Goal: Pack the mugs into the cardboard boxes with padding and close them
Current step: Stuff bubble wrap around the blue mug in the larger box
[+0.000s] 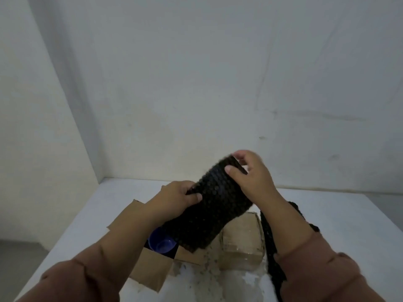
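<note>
I hold a sheet of black bubble-wrap padding (214, 211) up above the table with both hands. My left hand (177, 196) grips its left edge, thumb on the front. My right hand (250, 173) pinches its upper right corner. Below the sheet an open cardboard box (152, 269) sits with its flaps spread, and a blue mug (161, 243) stands inside it, partly hidden by the padding and my left forearm. To the right lies a closed cardboard box (241, 243) sealed with clear tape.
More black padding (270, 243) trails across the white table (338, 232) under my right forearm. Scuffed, speckled patches mark the table's front. Bare walls meet in a corner at the back left; the table's left edge drops to a grey floor.
</note>
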Tool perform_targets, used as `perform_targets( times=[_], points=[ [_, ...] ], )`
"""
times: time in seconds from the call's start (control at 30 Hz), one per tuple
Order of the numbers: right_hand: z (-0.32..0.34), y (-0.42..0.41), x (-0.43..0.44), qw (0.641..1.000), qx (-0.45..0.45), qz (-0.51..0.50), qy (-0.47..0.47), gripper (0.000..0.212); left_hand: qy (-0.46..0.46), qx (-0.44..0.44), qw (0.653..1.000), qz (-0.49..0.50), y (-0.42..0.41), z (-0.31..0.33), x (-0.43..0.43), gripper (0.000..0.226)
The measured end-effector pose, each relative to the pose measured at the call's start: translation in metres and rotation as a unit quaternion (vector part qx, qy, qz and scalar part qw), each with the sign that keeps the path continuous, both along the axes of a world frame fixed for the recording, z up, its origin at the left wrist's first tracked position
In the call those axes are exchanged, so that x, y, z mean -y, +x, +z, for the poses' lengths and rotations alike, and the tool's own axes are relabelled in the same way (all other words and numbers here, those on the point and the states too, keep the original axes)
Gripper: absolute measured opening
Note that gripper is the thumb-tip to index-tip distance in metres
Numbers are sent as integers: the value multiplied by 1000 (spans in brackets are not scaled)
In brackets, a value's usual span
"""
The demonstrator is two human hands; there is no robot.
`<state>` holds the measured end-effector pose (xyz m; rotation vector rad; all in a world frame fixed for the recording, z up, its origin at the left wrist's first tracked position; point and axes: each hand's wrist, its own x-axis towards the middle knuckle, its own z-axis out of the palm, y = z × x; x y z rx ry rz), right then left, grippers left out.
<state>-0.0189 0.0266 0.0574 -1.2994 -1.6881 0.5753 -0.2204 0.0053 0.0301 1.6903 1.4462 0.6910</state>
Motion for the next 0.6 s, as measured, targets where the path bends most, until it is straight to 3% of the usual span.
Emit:
perform_targets(
  times=[0.07, 0.13, 0.17, 0.23, 0.37, 0.6],
  points=[
    [-15, 0, -3, 990, -100, -62, -83, 57, -61, 163, 983, 58, -6, -5, -3, 15],
    [-37, -2, 1, 951, -198, -6, -238, 83, -121, 282, 948, 83, -12, -10, -6, 20],
    [-49, -6, 5, 924, -229, 52, -301, 84, -140, 317, 934, 89, -15, -13, -6, 22],
    [-64, -17, 11, 887, -271, 124, -352, 65, -163, 358, 915, 93, -18, -16, -6, 25],
    [-71, -31, 7, 915, -281, 78, -279, 24, -170, 384, 903, 92, -27, -26, -5, 28],
    [-61, -38, 5, 927, -239, 109, -269, 21, -170, 421, 888, 77, -47, -33, 0, 23]
  ],
)
